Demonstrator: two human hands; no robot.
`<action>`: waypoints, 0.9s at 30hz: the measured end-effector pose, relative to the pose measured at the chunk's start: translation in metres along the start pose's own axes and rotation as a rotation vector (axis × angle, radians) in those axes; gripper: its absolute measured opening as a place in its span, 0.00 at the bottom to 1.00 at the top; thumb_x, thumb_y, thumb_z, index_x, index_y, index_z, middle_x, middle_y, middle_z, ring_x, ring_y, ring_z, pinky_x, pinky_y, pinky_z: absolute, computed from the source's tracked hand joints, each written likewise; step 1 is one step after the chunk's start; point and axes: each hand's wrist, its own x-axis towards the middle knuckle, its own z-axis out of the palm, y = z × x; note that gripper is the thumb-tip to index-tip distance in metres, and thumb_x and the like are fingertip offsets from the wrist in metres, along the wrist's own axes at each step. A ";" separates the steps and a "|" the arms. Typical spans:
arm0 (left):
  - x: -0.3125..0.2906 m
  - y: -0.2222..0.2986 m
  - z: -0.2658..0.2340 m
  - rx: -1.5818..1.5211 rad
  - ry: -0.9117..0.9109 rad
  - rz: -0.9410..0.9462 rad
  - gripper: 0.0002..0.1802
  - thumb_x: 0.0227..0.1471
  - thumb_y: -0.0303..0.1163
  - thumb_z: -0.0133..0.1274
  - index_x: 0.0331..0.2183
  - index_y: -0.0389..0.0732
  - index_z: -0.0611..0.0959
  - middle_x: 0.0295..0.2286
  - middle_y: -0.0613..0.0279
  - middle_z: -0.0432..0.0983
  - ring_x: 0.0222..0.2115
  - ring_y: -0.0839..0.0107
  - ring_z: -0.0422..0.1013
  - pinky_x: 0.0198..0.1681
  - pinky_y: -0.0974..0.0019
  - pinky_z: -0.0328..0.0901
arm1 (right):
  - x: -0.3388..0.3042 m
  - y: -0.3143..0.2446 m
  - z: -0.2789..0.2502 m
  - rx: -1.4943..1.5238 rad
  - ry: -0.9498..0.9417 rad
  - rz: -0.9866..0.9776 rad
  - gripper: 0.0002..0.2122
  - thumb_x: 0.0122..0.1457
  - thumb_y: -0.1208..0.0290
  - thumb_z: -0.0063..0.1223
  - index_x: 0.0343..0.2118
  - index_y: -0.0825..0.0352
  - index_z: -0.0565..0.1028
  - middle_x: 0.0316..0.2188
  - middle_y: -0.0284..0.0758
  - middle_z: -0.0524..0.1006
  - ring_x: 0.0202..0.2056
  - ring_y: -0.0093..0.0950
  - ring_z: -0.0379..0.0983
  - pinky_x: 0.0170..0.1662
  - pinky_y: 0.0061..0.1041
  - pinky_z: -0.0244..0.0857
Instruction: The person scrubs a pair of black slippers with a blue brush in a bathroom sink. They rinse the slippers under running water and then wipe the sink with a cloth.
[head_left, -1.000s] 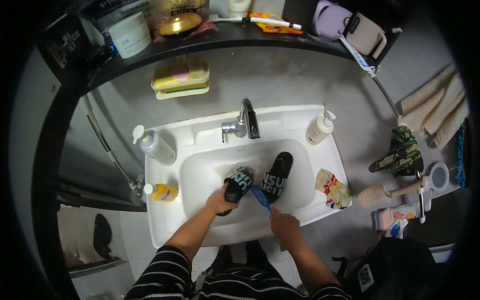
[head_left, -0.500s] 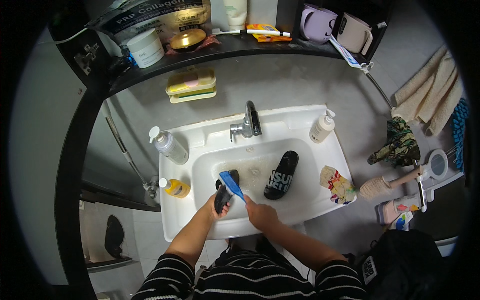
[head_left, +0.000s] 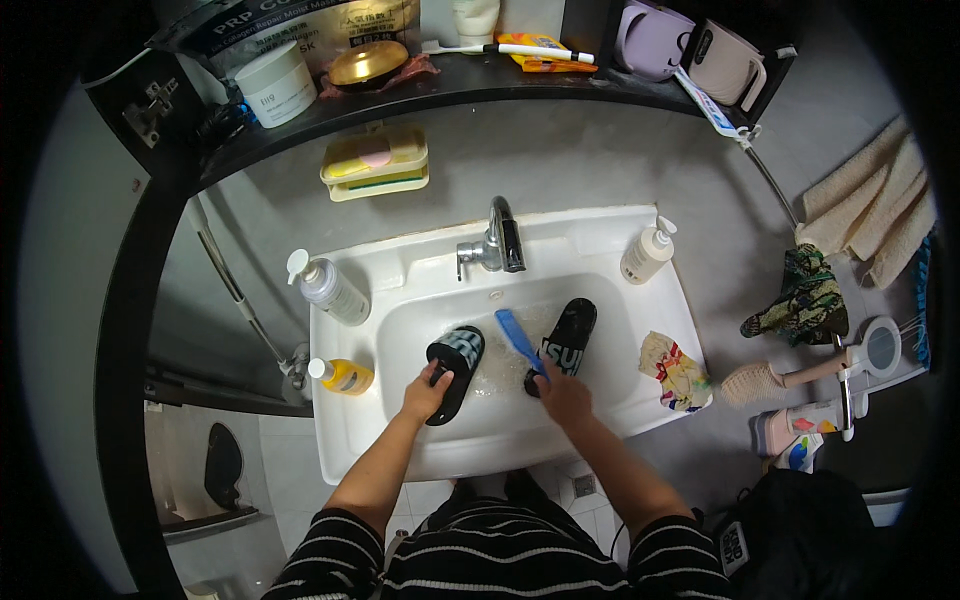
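Note:
My left hand [head_left: 424, 396] grips a black slide slipper [head_left: 459, 385] by its side, low in the left part of the white sink [head_left: 400, 450]. The slipper's strap, with pale lettering, faces up. In my right hand [head_left: 567, 397] is the handle of a blue scrubbing brush [head_left: 520, 338], its head pointing away from me between the two slippers. A second black slipper [head_left: 574, 322] lies tilted in the right part of the basin, partly covered by the brush handle and my right hand. A little foamy water shows on the basin floor.
A chrome faucet [head_left: 494, 240] stands at the back. Pump bottles [head_left: 336, 291] [head_left: 648, 252] occupy both back corners, a yellow bottle [head_left: 347, 377] the left rim, a crumpled patterned cloth [head_left: 674, 372] the right rim. Above, a dark shelf [head_left: 480, 98] carries mugs and jars.
The left slipper has been turned from its side to strap up and set lower in the basin. My right hand has moved the brush off it to the right.

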 end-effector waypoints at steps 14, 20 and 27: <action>-0.013 0.087 -0.009 -0.007 -0.437 -0.114 0.22 0.43 0.37 0.58 0.41 0.38 0.77 0.31 0.52 0.76 0.34 0.57 0.73 0.41 0.62 0.66 | 0.049 0.026 0.038 0.183 -0.063 0.056 0.16 0.52 0.62 0.56 0.36 0.67 0.66 0.39 0.45 0.70 0.37 0.43 0.71 0.38 0.40 0.66; -0.012 0.104 0.035 -0.789 -0.632 -0.858 0.33 0.43 0.46 0.62 0.46 0.38 0.72 0.34 0.56 0.75 0.28 0.65 0.72 0.30 0.61 0.69 | 0.045 -0.008 0.047 0.791 -0.061 0.349 0.16 0.52 0.60 0.56 0.32 0.70 0.69 0.33 0.45 0.71 0.30 0.42 0.71 0.37 0.36 0.65; 0.006 0.086 0.030 -0.921 -0.215 -1.000 0.21 0.48 0.24 0.56 0.44 0.37 0.69 0.33 0.56 0.74 0.25 0.64 0.72 0.22 0.61 0.72 | 0.039 0.027 0.021 0.374 -0.076 0.242 0.19 0.55 0.53 0.50 0.37 0.68 0.71 0.28 0.45 0.74 0.32 0.45 0.71 0.39 0.40 0.63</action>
